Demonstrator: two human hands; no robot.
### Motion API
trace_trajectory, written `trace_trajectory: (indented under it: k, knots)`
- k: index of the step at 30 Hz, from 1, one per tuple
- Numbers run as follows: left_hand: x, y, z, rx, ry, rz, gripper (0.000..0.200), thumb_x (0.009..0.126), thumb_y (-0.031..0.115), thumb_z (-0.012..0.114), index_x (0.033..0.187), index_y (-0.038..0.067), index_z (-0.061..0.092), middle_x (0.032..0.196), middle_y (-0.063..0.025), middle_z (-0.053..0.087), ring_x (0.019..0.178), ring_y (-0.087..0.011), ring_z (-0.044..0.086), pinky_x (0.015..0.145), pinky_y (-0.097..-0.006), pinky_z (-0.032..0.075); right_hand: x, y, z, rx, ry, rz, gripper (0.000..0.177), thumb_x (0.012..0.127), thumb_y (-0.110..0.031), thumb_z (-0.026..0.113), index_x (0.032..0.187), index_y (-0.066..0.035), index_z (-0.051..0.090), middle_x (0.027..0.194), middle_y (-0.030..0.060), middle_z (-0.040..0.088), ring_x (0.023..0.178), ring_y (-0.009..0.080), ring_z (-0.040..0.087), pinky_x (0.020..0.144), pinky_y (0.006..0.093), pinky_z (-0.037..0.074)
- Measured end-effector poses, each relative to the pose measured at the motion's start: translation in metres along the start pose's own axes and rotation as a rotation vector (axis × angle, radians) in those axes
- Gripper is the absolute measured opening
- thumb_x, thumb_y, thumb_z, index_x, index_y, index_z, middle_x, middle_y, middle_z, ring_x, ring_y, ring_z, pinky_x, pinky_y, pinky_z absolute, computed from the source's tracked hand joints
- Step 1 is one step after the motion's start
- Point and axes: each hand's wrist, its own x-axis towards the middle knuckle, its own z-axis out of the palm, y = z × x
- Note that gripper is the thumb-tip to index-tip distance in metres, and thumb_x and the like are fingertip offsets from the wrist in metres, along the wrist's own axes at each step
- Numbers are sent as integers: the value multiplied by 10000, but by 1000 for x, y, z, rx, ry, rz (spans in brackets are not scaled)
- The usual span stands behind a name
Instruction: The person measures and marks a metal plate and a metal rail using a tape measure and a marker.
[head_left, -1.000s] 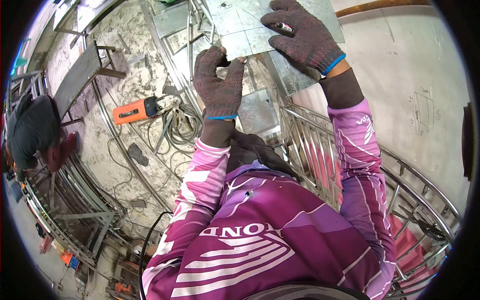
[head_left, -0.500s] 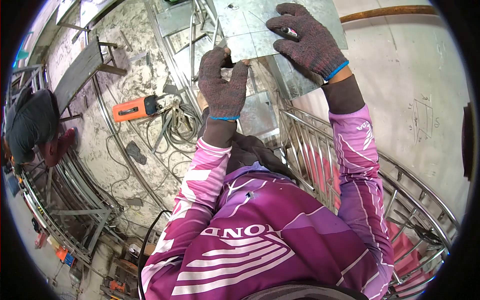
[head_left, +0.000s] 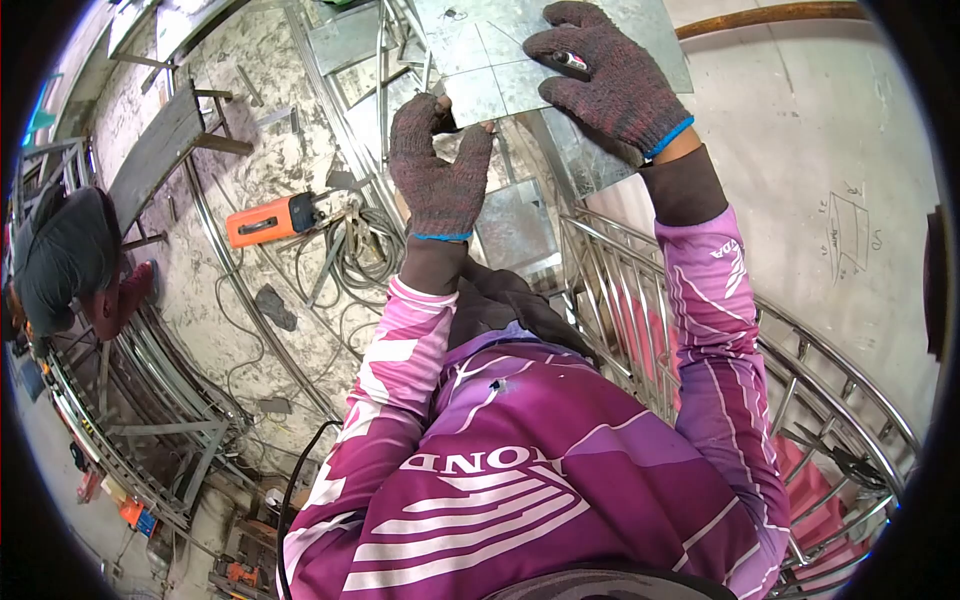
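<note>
A grey metal sheet with thin dark lines drawn across it is at the top centre of the head view. My left hand, in a dark knitted glove with a blue cuff, is at the sheet's near left corner. Its bare fingertips are bent against the edge, and the grip is partly hidden. My right hand, in a matching glove, rests over the right part of the sheet. Between its fingers is a marker with a white and dark body, only its end showing.
An orange machine lies beside coiled cables on the floor. Shiny metal railings stand at my right. A co-worker bends near a bench at left. A drawn sketch marks the pale surface at right.
Both hands and the metal sheet sit slightly farther left in view. The marker stays in my right hand, and the grips look the same.
</note>
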Motion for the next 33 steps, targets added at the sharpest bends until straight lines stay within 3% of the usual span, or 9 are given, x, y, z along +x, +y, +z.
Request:
trace_trajectory:
  k: [4, 6, 13, 25, 31, 33]
  knots:
    - [-1, 2, 0, 34, 6, 13, 469, 754, 59, 839, 1157, 7, 605, 1114, -140, 609, 952, -240, 656, 827, -355, 567, 0, 1, 2, 27, 10, -3, 357, 799, -269, 782, 1147, -230, 713, 1397, 71, 551, 1167, 295, 634, 982, 395, 542]
    - [-1, 1, -2, 103, -31, 22, 486, 793, 94, 855, 1189, 22, 582, 1149, -80, 592, 982, -164, 612, 876, -319, 536, -1, 2, 3, 27, 3, 0, 358, 798, -268, 781, 1147, -226, 714, 1397, 72, 552, 1165, 296, 635, 978, 395, 543]
    - [-3, 0, 6, -52, 41, -9, 504, 796, 99, 856, 1206, 17, 575, 1155, -85, 595, 988, -178, 612, 883, -329, 538, 3, 7, 6, 58, 3, -27, 353, 802, -260, 775, 1146, -213, 711, 1401, 74, 554, 1153, 301, 641, 967, 396, 546]
    - [-2, 0, 1, -38, -44, 33, 512, 804, 55, 841, 1265, 43, 618, 1193, -93, 615, 1008, -176, 619, 877, -334, 544, -1, 2, 4, -69, 10, -13, 370, 801, -277, 774, 1159, -222, 700, 1408, 77, 547, 1176, 292, 634, 987, 416, 543]
    - [-1, 4, 4, -60, -33, -2, 534, 810, 60, 835, 1278, 19, 581, 1210, -104, 612, 1057, -189, 632, 912, -342, 546, 1, 3, 2, -71, -7, -36, 370, 809, -295, 763, 1169, -233, 699, 1414, 77, 542, 1200, 294, 621, 1005, 418, 531]
    - [-1, 7, 7, -90, 13, -47, 505, 772, 39, 819, 1220, -18, 593, 1135, -124, 617, 1001, -214, 661, 884, -352, 551, 1, 1, 0, -61, -23, -12, 376, 808, -299, 760, 1174, -238, 699, 1414, 77, 542, 1209, 294, 616, 1013, 418, 526]
